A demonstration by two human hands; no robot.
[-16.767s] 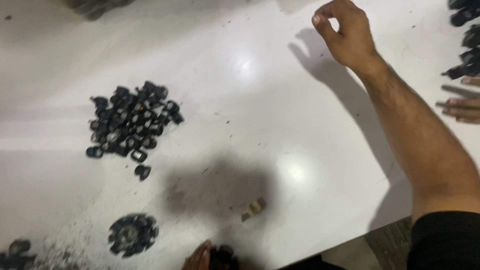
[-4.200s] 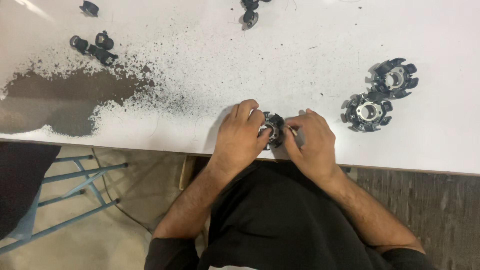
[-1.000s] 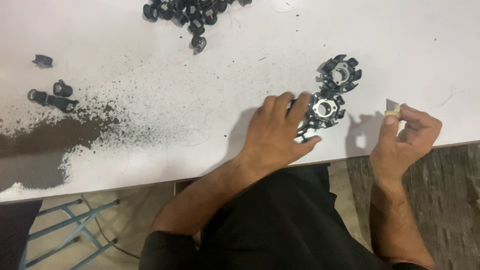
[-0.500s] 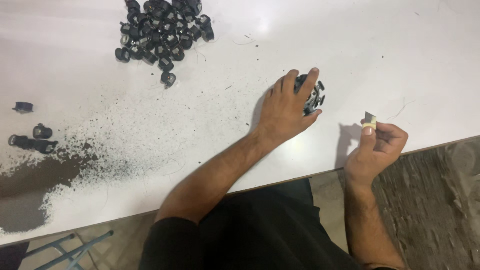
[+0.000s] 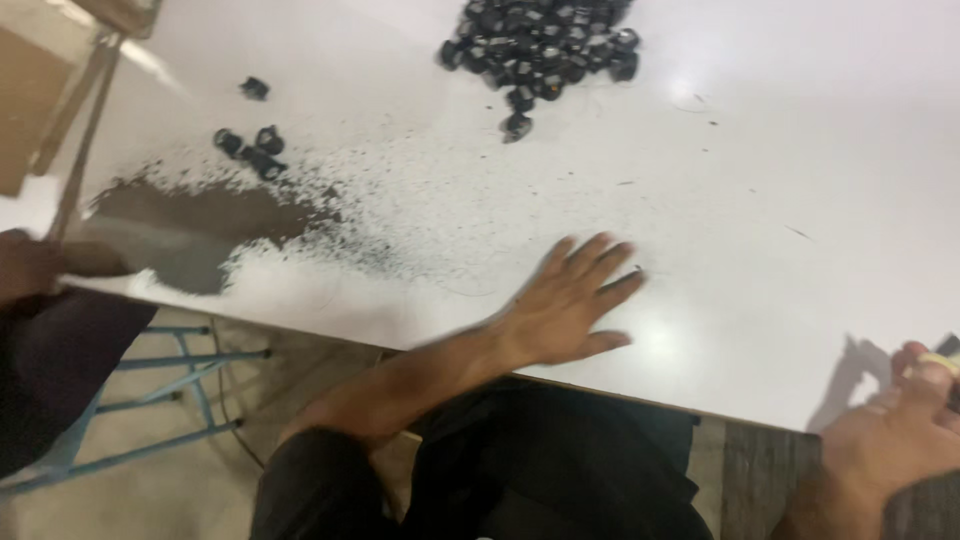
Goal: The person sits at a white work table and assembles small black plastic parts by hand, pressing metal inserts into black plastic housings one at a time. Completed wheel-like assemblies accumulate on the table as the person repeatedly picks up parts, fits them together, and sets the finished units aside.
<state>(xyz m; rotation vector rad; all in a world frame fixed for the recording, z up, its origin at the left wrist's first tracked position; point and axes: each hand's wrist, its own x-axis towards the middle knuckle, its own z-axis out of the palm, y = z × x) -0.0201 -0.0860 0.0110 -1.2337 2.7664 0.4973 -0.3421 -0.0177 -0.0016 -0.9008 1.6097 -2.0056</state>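
L hand (image 5: 570, 310) lying flat, fingers spread, on bare white bench (image 5: 800, 150) near edge. R hand (image 5: 900, 440) at far right, pinching small pale piece (image 5: 940, 362), half out of frame. Black parts pile (image 5: 545, 50) sitting far centre. Risk: L hand sweeping dark grit (image 5: 210, 220) off edge; pale piece slipping from pinch.

Left hand (image 5: 565, 310): open, fingers spread, palm down, flat on the white table (image 5: 760, 200) near its front edge, blurred. Right hand (image 5: 895, 445): at the lower right corner, just off the table's edge, fingers curled, pinching a small pale piece (image 5: 940, 362) at the fingertips.
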